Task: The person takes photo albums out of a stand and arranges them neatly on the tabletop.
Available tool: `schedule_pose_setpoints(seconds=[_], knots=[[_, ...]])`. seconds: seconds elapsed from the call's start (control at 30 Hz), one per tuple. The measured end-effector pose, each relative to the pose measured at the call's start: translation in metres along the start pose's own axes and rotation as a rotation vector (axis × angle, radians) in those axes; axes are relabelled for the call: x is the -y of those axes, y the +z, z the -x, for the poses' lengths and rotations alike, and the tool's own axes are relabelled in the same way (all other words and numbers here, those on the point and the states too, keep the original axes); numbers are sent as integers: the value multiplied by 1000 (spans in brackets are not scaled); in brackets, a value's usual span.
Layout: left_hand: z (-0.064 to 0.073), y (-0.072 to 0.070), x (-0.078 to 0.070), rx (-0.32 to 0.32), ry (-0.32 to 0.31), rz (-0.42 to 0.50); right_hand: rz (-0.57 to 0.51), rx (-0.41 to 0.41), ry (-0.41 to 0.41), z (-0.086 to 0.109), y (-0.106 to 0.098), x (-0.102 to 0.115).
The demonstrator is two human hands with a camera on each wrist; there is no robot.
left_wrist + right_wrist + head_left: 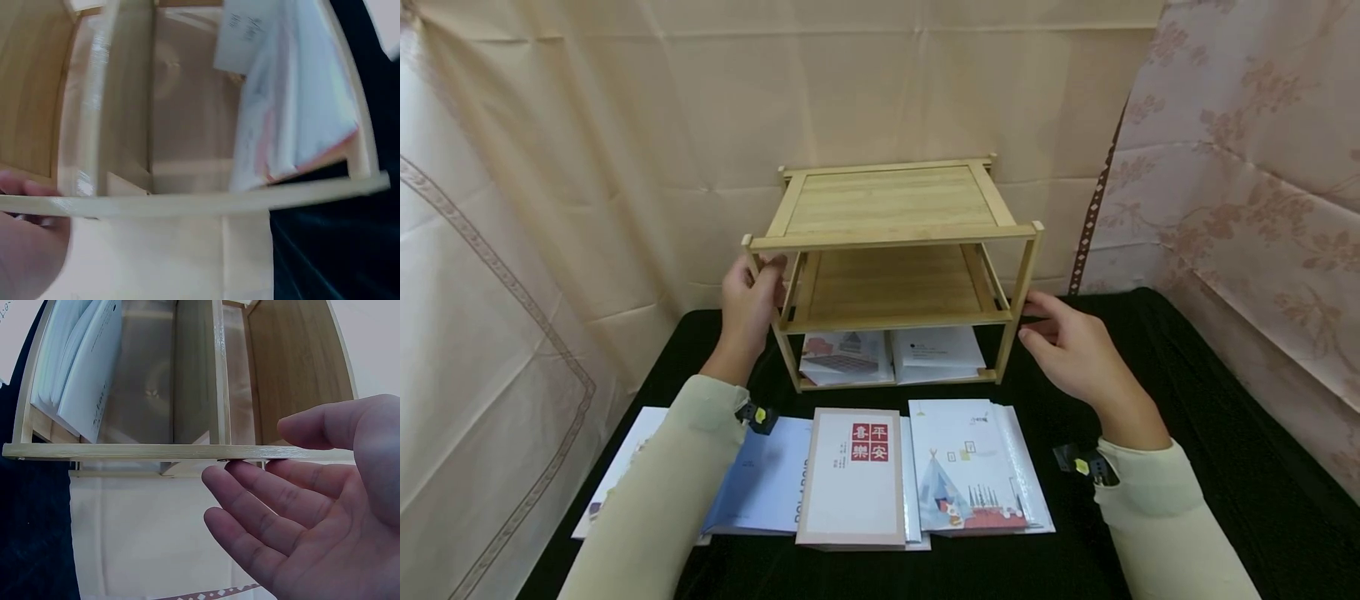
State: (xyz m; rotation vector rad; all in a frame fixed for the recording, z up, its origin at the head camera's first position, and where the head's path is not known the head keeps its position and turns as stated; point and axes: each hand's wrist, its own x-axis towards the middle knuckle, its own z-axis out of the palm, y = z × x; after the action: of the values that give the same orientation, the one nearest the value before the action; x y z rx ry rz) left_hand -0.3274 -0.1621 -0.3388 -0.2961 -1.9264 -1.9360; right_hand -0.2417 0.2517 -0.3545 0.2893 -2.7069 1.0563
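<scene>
A light wooden rack [891,200] with two panelled shelves stands upright on the black cloth. My left hand [748,312] grips its left front post, fingers curled round the wood. At the right front post, my right hand [1071,350] has its fingertips against the wood. The right wrist view shows that post [156,452] between the spread thumb and relaxed fingers. Under the lower shelf [895,283], two white books or albums [850,354] lean at the bottom, one printed with a picture.
In front of the rack lie a blue album [767,475], a white album with red squares [850,492] and one with a tent picture [970,467]. Another pale album [625,467] is partly behind the left sleeve. Cream curtains [865,92] hang close behind.
</scene>
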Motion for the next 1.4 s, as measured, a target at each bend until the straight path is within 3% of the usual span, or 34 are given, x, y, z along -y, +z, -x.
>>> schedule_pose_setpoints(seconds=[0.13, 0.23, 0.3, 0.5, 0.6, 0.67, 0.8, 1.0, 1.2, 1.4], knots=[[6, -4, 2, -7, 208, -31, 4, 2, 8, 0, 0, 1], [8, -6, 2, 4, 319, -124, 16, 1, 12, 2, -1, 2], [8, -7, 2, -17, 385, -239, 23, 1, 13, 3, -2, 2], [3, -14, -12, -125, 693, -686, 42, 0, 3, 5, -5, 4], [-2, -15, -22, -99, 788, -834, 63, -10, 0, 6, -8, 6], [-4, -14, -26, -82, 817, -885, 72, -17, -2, 7, -10, 8], [-4, -13, -28, -92, 841, -871, 70, -54, -21, 10, -14, 13], [1, -6, -31, -152, 763, -824, 74, -90, -69, 14, -6, 25], [9, -1, -29, -175, 695, -791, 97, 41, -85, 11, 17, 24], [9, 2, -26, -174, 671, -752, 161, 166, 72, 1, 43, 13]])
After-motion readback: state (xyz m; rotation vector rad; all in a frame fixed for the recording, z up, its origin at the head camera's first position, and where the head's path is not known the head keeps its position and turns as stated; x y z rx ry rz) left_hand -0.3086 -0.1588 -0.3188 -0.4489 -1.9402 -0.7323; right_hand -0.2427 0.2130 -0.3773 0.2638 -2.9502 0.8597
